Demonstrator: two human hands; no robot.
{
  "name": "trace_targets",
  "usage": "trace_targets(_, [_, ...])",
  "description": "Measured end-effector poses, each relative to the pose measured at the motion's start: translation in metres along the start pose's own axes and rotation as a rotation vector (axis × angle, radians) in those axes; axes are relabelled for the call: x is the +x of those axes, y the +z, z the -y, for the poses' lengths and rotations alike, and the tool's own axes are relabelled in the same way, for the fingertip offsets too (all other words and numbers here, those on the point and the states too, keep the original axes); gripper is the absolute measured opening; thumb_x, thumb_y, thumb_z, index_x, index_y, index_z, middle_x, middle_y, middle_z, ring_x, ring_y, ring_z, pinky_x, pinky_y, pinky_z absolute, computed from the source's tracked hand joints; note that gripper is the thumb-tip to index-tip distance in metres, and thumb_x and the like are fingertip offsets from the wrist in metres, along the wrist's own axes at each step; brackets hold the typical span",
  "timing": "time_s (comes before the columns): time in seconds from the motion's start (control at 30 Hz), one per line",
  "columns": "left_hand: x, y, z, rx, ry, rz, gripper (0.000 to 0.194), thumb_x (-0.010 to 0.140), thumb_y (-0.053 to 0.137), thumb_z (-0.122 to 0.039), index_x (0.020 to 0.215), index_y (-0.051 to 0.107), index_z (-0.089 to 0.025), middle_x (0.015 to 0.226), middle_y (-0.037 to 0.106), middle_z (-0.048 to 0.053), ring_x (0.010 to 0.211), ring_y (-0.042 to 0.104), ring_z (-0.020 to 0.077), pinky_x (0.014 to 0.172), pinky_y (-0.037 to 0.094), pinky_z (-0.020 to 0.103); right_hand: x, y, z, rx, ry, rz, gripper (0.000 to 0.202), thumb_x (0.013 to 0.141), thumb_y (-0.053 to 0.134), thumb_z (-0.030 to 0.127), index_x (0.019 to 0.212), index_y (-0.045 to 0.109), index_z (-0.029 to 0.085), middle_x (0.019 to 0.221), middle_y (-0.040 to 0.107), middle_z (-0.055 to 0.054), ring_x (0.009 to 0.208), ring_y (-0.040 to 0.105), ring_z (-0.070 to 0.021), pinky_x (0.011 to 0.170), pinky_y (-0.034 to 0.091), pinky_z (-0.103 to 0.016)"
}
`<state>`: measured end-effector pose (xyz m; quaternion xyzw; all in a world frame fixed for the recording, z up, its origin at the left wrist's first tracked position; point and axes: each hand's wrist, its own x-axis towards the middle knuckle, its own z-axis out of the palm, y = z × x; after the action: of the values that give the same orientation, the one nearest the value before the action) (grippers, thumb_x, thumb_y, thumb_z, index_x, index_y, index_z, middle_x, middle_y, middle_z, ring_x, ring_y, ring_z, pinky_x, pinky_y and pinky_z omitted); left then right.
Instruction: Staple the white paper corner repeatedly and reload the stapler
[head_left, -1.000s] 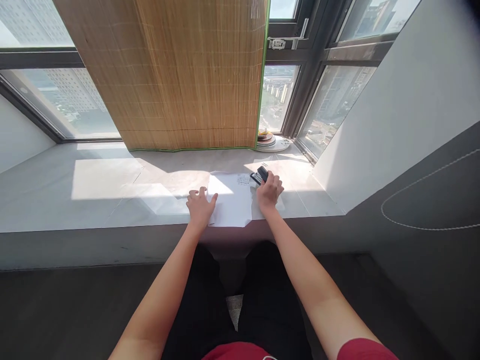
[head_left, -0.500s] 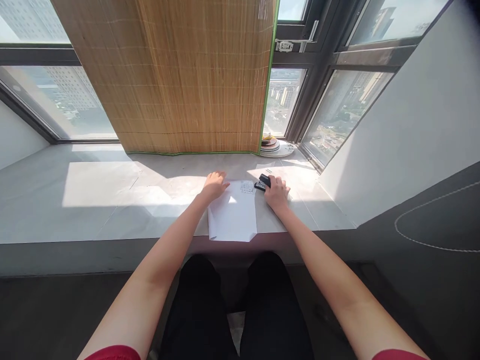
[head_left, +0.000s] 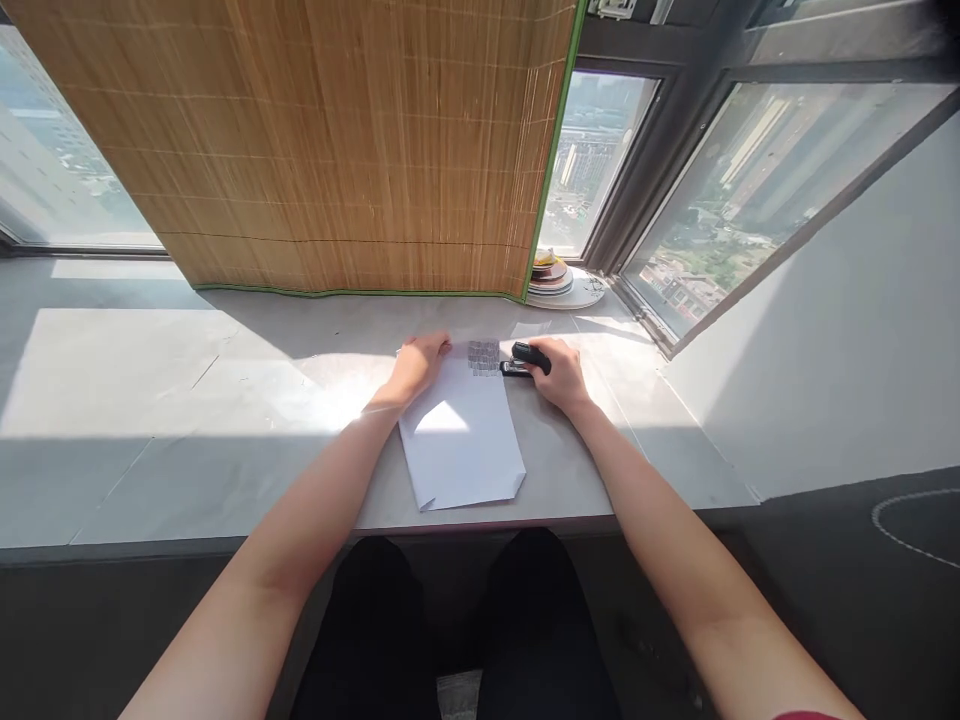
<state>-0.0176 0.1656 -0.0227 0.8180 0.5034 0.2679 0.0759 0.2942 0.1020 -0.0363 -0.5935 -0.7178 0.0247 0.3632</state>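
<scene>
White paper (head_left: 463, 445) lies on the sill near its front edge, its lower corners bent and a block of many staples or dark marks at its upper right. At its upper left edge, my left hand (head_left: 424, 362) grips the paper with curled fingers. My right hand (head_left: 561, 372) is wrapped round a black stapler (head_left: 529, 358). The stapler's jaws point left and their tip meets the paper's right edge, beside the dark block. Whether the paper is between the jaws is too small to tell.
A bamboo blind (head_left: 360, 150) with green edging hangs down to the pale windowsill (head_left: 247, 375). Stacked plates (head_left: 559, 285) stand in the far right corner by the window. A white wall (head_left: 795, 330) bounds the sill on the right.
My right hand has brought the stapler to the paper's right edge, and its jaws now point left. My left hand's fingers have closed on the paper. The view has tilted down and moved closer.
</scene>
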Motion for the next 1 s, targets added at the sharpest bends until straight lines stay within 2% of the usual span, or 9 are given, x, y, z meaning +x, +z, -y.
trace_targets(0.1, [0.003, -0.002, 0.001, -0.04, -0.034, -0.015, 0.023, 0.107, 0.049, -0.026, 0.103, 0.072, -0.024, 0.077, 0.069, 0.002, 0.07, 0.064, 0.0207, 0.096, 0.049, 0.037, 0.0, -0.005, -0.003, 0.071, -0.036, 0.04, 0.031, 0.084, 0.066, 0.028, 0.115, 0.073, 0.025, 0.115, 0.078, -0.009, 0.111, 0.068, -0.0317, 0.101, 0.054, -0.052])
trace_targets(0.3, [0.004, 0.003, -0.004, -0.05, -0.001, 0.099, 0.026, 0.108, 0.048, -0.026, 0.102, 0.073, -0.022, 0.077, 0.07, 0.002, 0.073, 0.066, 0.0219, 0.101, 0.048, 0.04, 0.001, -0.011, 0.007, 0.071, -0.078, 0.076, 0.028, 0.084, 0.067, 0.03, 0.111, 0.075, 0.025, 0.104, 0.077, -0.009, 0.102, 0.067, -0.0314, 0.097, 0.054, -0.052])
trace_targets(0.37, [0.004, 0.004, -0.007, -0.034, 0.013, 0.12, 0.025, 0.108, 0.048, -0.024, 0.103, 0.073, -0.021, 0.085, 0.073, 0.005, 0.083, 0.069, 0.0236, 0.105, 0.047, 0.042, 0.001, -0.012, 0.011, 0.061, -0.073, 0.108, 0.028, 0.085, 0.068, 0.031, 0.112, 0.075, 0.025, 0.105, 0.077, -0.008, 0.102, 0.068, -0.0316, 0.099, 0.054, -0.052])
trace_targets(0.43, [0.004, 0.004, -0.01, -0.025, 0.042, 0.089, 0.02, 0.106, 0.052, -0.021, 0.11, 0.072, -0.02, 0.107, 0.076, 0.009, 0.106, 0.07, 0.0275, 0.111, 0.045, 0.045, 0.0, -0.014, 0.016, 0.048, -0.075, 0.142, 0.028, 0.087, 0.069, 0.03, 0.113, 0.075, 0.025, 0.107, 0.078, -0.008, 0.104, 0.068, -0.0317, 0.101, 0.053, -0.051])
trace_targets(0.5, [0.003, 0.003, -0.013, -0.056, 0.114, 0.059, 0.021, 0.103, 0.06, -0.021, 0.121, 0.071, -0.021, 0.135, 0.071, 0.012, 0.132, 0.062, 0.0316, 0.12, 0.041, 0.049, 0.0, -0.016, 0.02, 0.042, -0.094, 0.165, 0.031, 0.09, 0.068, 0.029, 0.119, 0.074, 0.024, 0.112, 0.078, -0.009, 0.107, 0.069, -0.0316, 0.103, 0.053, -0.051])
trace_targets(0.57, [0.001, 0.003, -0.016, -0.129, 0.223, 0.102, 0.027, 0.101, 0.067, -0.028, 0.127, 0.072, -0.023, 0.152, 0.063, 0.011, 0.146, 0.053, 0.0328, 0.127, 0.035, 0.052, -0.001, -0.018, 0.024, 0.037, -0.114, 0.173, 0.036, 0.092, 0.068, 0.031, 0.128, 0.073, 0.025, 0.119, 0.078, -0.009, 0.11, 0.069, -0.0316, 0.105, 0.052, -0.051])
trace_targets(0.73, [-0.009, 0.011, -0.025, -0.209, 0.363, 0.335, 0.05, 0.094, 0.078, -0.049, 0.139, 0.073, -0.026, 0.157, 0.063, 0.009, 0.155, 0.049, 0.0369, 0.136, 0.023, 0.059, -0.002, -0.017, 0.033, 0.087, -0.163, 0.164, 0.038, 0.099, 0.065, 0.032, 0.136, 0.073, 0.027, 0.113, 0.078, -0.008, 0.104, 0.069, -0.0294, 0.102, 0.054, -0.049])
trace_targets(0.83, [-0.012, 0.013, -0.031, -0.152, 0.399, 0.377, 0.06, 0.1, 0.069, -0.056, 0.151, 0.066, -0.025, 0.166, 0.056, 0.01, 0.162, 0.039, 0.0387, 0.137, 0.018, 0.063, -0.002, -0.013, 0.035, 0.132, -0.217, 0.153, 0.04, 0.099, 0.064, 0.028, 0.137, 0.074, 0.029, 0.11, 0.077, -0.007, 0.102, 0.068, -0.0284, 0.095, 0.056, -0.048])
trace_targets(1.0, [-0.013, 0.008, -0.036, -0.11, 0.452, 0.378, 0.062, 0.104, 0.059, -0.057, 0.159, 0.058, -0.027, 0.173, 0.046, 0.009, 0.166, 0.031, 0.0374, 0.138, 0.013, 0.065, -0.004, -0.01, 0.038, 0.119, -0.257, 0.123, 0.042, 0.099, 0.065, 0.025, 0.138, 0.075, 0.033, 0.109, 0.076, -0.006, 0.1, 0.067, -0.0279, 0.092, 0.057, -0.048])
